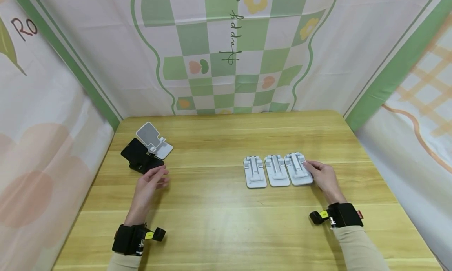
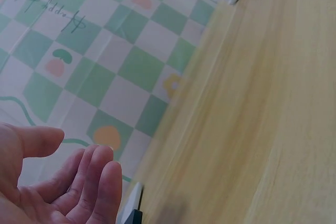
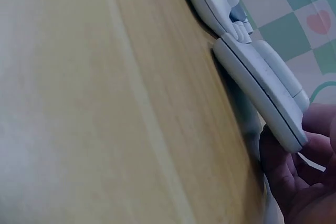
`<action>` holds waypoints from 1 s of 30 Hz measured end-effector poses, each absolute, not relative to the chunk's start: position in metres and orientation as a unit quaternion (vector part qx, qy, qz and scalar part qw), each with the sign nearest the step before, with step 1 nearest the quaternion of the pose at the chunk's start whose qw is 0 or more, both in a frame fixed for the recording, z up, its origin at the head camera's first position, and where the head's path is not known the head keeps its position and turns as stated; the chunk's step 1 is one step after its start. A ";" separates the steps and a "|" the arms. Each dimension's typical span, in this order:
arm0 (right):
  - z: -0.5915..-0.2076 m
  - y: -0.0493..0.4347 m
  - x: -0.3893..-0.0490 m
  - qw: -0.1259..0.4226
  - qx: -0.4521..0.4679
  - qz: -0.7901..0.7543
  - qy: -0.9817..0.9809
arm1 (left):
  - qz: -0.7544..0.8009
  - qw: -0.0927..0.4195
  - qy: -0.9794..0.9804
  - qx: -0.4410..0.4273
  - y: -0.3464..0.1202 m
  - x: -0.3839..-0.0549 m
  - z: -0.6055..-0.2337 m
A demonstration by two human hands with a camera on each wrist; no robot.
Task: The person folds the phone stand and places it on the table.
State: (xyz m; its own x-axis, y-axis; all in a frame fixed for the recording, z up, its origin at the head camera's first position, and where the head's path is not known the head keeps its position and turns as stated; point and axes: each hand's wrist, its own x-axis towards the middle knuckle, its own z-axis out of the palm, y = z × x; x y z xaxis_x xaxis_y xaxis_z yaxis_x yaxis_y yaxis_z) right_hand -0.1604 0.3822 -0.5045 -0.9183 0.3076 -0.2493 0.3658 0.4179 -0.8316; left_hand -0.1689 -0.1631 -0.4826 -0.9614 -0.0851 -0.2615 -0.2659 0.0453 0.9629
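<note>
Three white folded phone stands lie in a row right of centre. My right hand (image 1: 325,179) pinches the right edge of the rightmost phone stand (image 1: 298,170). In the right wrist view, the thumb and fingers sit around the end of this stand (image 3: 262,87), which is tilted with its near end raised off the wood. The middle stand (image 1: 277,171) and the left stand (image 1: 255,173) lie flat beside it. My left hand (image 1: 146,188) holds nothing, its fingers loosely bent, just in front of an unfolded black phone stand (image 1: 137,153).
An unfolded white phone stand (image 1: 163,149) with a grey pad stands behind the black one, overlapping it in the head view. Everything rests on a wood-grain table (image 1: 212,224). Printed cloth (image 1: 190,39) hangs along the table's back and sides.
</note>
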 end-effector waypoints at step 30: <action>-0.504 0.370 -0.156 -0.040 0.239 -0.398 0.885 | 0.696 0.073 0.704 -0.124 -0.151 -0.169 -0.485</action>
State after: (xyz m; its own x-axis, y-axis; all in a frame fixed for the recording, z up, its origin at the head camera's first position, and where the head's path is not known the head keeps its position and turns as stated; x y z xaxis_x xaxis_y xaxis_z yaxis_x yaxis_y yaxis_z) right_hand -0.1556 0.3705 -0.5039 -0.8827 0.4544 -0.1203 0.3913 0.5687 -0.7235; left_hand -0.1690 -0.1509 -0.4847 -0.9586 -0.0738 -0.2752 -0.2760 0.0009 0.9612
